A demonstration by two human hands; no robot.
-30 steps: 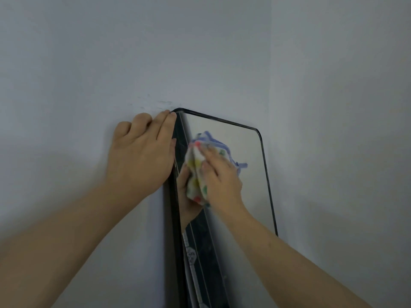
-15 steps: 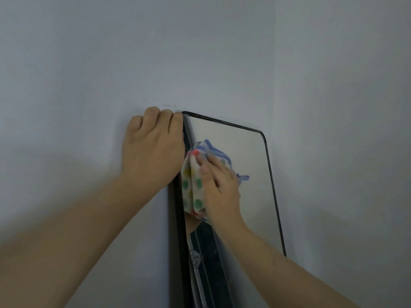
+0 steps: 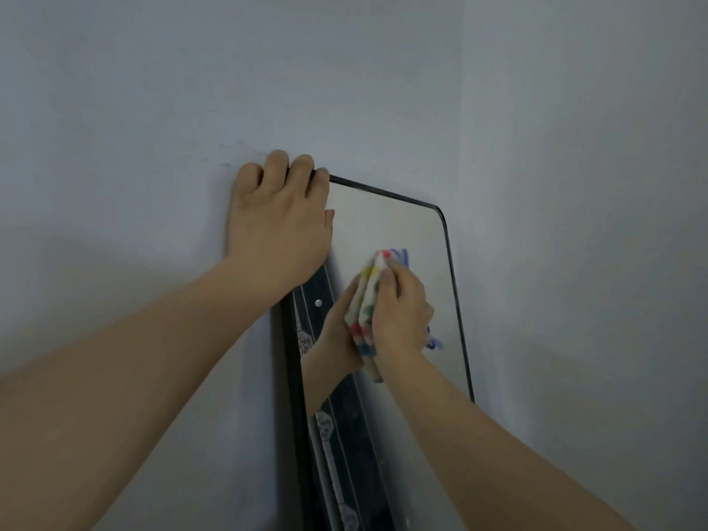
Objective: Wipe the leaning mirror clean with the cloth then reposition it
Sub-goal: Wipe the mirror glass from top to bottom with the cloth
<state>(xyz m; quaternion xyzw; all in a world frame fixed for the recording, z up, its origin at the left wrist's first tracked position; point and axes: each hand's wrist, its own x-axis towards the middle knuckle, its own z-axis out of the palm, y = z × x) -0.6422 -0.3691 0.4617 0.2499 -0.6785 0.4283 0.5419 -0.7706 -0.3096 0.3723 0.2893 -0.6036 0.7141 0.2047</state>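
A tall black-framed mirror [image 3: 406,231] leans in the corner between two pale walls. My left hand [image 3: 279,224] grips its top left corner, fingers curled over the frame's upper edge. My right hand [image 3: 402,312] holds a folded white cloth with coloured dots [image 3: 366,300] and presses it against the glass around mid-height of the visible part. Blue scribble marks [image 3: 400,256] show on the glass just above the cloth, and more [image 3: 435,341] peek out below my hand. The glass reflects my hand and a dark patterned strip.
A pale wall [image 3: 153,109] stands behind the mirror and a second wall [image 3: 574,185] meets it on the right, boxing the mirror into the corner. Faint scuff marks [image 3: 233,147] sit on the wall just left of my left hand.
My right hand slid the cloth down and to the right across the glass. My left hand shifted right and curled its fingers over the mirror's top corner.
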